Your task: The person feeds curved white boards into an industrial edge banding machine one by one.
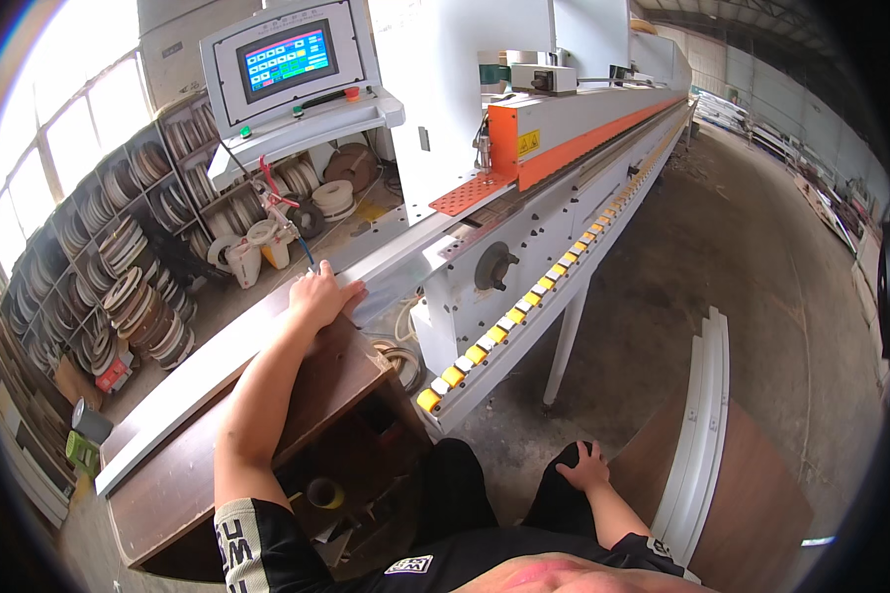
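Observation:
My left hand lies flat on the near end of a long white panel strip, fingers spread toward the machine infeed. The strip runs along the top of a brown wooden table up to the long white and orange edge-banding machine. My right hand rests on my own black-clad thigh, fingers apart, holding nothing. A stack of white strips lies on a brown board to my right.
A control panel with a coloured screen stands above the infeed. Shelves of coiled edge-band rolls fill the left wall. A row of yellow and white rollers lines the machine's side. Concrete floor stretches to the right.

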Available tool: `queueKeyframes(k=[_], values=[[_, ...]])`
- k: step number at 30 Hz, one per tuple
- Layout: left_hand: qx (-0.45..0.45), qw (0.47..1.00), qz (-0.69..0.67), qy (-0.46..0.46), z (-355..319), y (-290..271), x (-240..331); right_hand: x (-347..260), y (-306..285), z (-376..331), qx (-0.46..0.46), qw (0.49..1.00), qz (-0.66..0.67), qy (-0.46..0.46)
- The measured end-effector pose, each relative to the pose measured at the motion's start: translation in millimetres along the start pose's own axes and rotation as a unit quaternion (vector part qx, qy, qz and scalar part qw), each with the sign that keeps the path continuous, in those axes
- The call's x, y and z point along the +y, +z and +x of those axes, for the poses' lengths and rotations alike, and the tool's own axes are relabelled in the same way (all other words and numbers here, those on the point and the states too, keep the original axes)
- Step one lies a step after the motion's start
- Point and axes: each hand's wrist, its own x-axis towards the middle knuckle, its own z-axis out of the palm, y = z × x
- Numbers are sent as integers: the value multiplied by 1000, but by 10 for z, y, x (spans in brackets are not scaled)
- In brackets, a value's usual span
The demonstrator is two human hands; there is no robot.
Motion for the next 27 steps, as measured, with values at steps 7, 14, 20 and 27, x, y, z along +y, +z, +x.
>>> queueKeyframes(k=[7,14,20,27], values=[[-6,1000,-1,2,-25,-53,24,-41,95,171,3,999,-42,8],[-1,1000,9,-1,-8,-2,0,-19,127,148,33,999,-25,1],[-4,1000,21,-5,6,6,3,-36,146,154,53,998,-17,-5],[-18,1000,18,-10,14,-26,19,-63,136,115,108,994,1,-20]])
